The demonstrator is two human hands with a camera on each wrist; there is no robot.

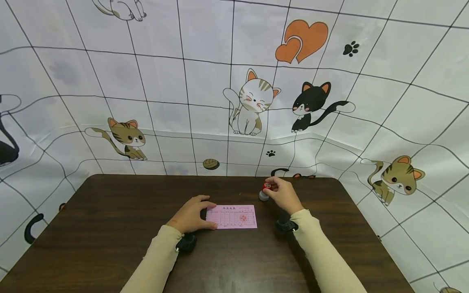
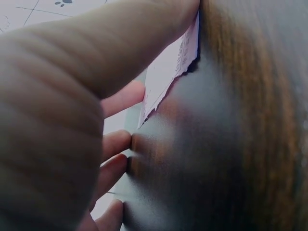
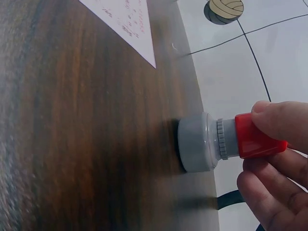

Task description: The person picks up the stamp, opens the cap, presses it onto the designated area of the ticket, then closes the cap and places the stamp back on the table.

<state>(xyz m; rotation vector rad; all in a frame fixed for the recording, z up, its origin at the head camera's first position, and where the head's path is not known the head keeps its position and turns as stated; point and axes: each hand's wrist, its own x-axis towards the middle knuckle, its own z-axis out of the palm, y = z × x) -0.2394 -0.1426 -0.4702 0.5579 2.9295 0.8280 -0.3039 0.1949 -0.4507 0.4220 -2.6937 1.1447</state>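
A pink printed slip of paper [image 1: 234, 216] lies flat on the table, with a round red stamp mark on its right half. My left hand [image 1: 191, 214] rests at the slip's left end, thumb and index fingertip on its edge and the other fingers spread on the table. In the left wrist view that end of the slip [image 2: 166, 72] is ragged. To the right of the slip, my right hand [image 1: 285, 196] pinches the red handle of a hand stamp [image 3: 257, 136] between thumb and fingers. Its round grey base [image 3: 195, 143] faces down, right at the tabletop.
The dark wooden table [image 1: 121, 228] ends at a far edge just beyond my right hand. Behind it hangs a white sheet [image 1: 205, 81] with black grid lines and printed cats. A dark wrist camera [image 1: 286, 226] sits on the right wrist.
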